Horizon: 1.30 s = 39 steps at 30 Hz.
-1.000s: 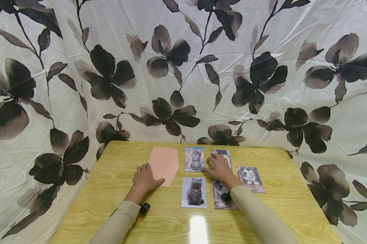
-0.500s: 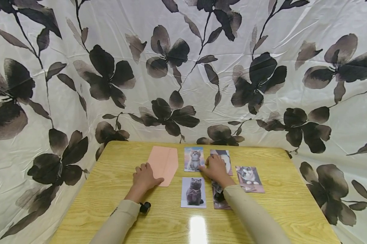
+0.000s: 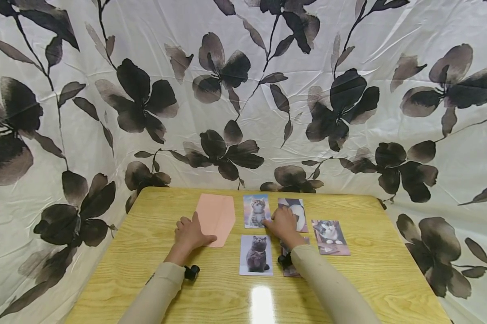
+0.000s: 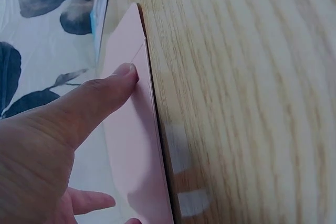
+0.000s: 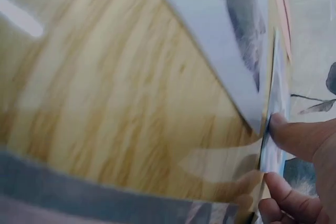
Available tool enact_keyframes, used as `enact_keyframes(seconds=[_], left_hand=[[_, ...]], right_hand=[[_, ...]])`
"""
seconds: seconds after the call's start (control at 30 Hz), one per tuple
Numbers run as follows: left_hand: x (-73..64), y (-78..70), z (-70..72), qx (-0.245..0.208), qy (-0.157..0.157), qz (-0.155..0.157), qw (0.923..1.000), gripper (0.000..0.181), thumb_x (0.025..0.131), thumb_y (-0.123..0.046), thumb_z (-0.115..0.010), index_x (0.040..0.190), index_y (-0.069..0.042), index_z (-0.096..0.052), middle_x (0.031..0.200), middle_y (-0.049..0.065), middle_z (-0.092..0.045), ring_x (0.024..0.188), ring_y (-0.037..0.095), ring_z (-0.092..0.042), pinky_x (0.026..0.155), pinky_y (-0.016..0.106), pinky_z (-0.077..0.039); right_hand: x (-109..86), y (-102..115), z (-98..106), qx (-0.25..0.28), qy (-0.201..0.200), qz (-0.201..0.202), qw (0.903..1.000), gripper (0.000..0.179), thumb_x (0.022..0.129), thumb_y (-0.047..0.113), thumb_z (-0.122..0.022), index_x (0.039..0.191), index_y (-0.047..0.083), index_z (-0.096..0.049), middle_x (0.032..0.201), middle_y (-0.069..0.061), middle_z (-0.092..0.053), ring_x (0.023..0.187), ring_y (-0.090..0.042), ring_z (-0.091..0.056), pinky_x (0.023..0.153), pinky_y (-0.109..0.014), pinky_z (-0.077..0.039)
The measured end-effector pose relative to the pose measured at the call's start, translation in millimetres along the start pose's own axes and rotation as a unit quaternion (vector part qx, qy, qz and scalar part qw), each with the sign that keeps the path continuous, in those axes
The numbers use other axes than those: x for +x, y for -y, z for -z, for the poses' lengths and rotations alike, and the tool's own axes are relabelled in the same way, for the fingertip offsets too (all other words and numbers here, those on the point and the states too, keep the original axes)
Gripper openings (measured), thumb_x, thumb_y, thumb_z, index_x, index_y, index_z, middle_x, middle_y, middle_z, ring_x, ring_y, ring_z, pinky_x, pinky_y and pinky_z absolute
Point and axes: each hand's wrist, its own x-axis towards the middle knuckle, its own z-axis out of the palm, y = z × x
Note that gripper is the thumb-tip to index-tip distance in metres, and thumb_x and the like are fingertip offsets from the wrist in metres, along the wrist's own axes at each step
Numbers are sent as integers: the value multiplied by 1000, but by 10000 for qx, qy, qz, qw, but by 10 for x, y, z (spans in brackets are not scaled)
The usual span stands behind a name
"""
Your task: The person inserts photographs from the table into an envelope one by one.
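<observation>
My left hand rests at the left edge of a pink envelope lying on the table, fingers spread. In the left wrist view its thumb presses on the envelope near a seam line. My right hand is at the lower right corner of a photo card of a striped kitten, thumb and index finger bracketing that corner in the right wrist view, where the kitten card shows nearly edge-on. The curled fingers overlap a second card to its right.
A grey cat card lies below the kitten card. Another card is partly hidden under my right wrist, and a tilted cat card lies farther right. All are on the yellow wooden table, against a floral sheet.
My right hand has shifted left from the upper right card to the kitten card's corner, uncovering more of the card behind it. My left hand stays on the envelope.
</observation>
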Motion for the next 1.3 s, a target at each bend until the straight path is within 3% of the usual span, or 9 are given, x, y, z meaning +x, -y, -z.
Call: enact_keyframes(seconds=[0.1,0.23,0.33,0.5,0.6,0.77,0.83,1.03,1.3], left_hand=[[2,3,8,-89,26,23,10000,122,81,-52,-92,165,8,-26,135,46,-39,119,55,-41,101,64,-39],[15,6,6,-94,60,83,9999,121,80,-52,-92,165,6,-28,133,45,-40,119,55,-41,103,64,-36],[35,13,4,-86,109,147,9998,122,80,-53,-92,165,6,-28,132,45,-40,119,55,-41,104,64,-34],[106,47,-46,-146,136,356,9992,122,78,-53,-93,162,7,-27,134,47,-39,121,57,-38,106,67,-30],[130,48,-69,-201,138,496,9985,122,77,-51,-93,161,8,-27,135,48,-38,124,59,-36,106,69,-29],[85,5,-23,-359,206,592,9974,118,79,-49,-92,159,7,-28,137,48,-37,127,61,-34,107,70,-27],[60,-12,3,-421,234,640,9968,116,79,-48,-92,159,6,-28,138,48,-36,129,60,-34,108,69,-27],[2,-42,73,-228,174,843,9960,121,77,-51,-93,160,6,-25,139,49,-36,129,61,-37,106,71,-32],[12,-18,93,-200,118,869,9959,117,77,-52,-93,155,7,-29,134,48,-42,124,60,-43,107,70,-32]], right_hand=[[-9,20,12,81,-26,-21,10000,40,90,48,-87,77,11,-79,89,-5,-63,91,-32,-59,85,-52,-46],[-2,46,31,167,-93,-17,9998,59,89,45,-88,51,16,-53,66,1,-43,73,-27,-51,75,-45,-35],[14,55,18,229,-160,-38,9996,69,89,43,-89,49,19,-38,59,3,-26,63,-23,-37,72,-43,-28],[5,67,-5,467,-292,-68,9985,70,89,36,-90,49,19,-36,52,6,-19,55,-18,-25,68,-42,-29],[-18,78,0,639,-302,-198,9973,56,90,31,-89,53,17,-49,52,7,-37,56,-18,-42,71,-45,-39],[-54,83,21,954,-159,-540,9938,20,94,27,-85,87,13,-72,85,0,-72,80,-25,-68,87,-52,-52],[-62,89,34,1141,-19,-652,9913,17,96,27,-83,95,13,-72,92,-3,-74,80,-25,-68,83,-50,-54],[-68,107,67,1698,306,-945,9805,16,100,25,-79,93,13,-70,92,-3,-71,68,-21,-62,60,-38,-49],[-80,64,39,1954,269,-931,9759,16,101,22,-77,93,11,-69,95,-4,-73,67,-21,-60,58,-34,-46]])
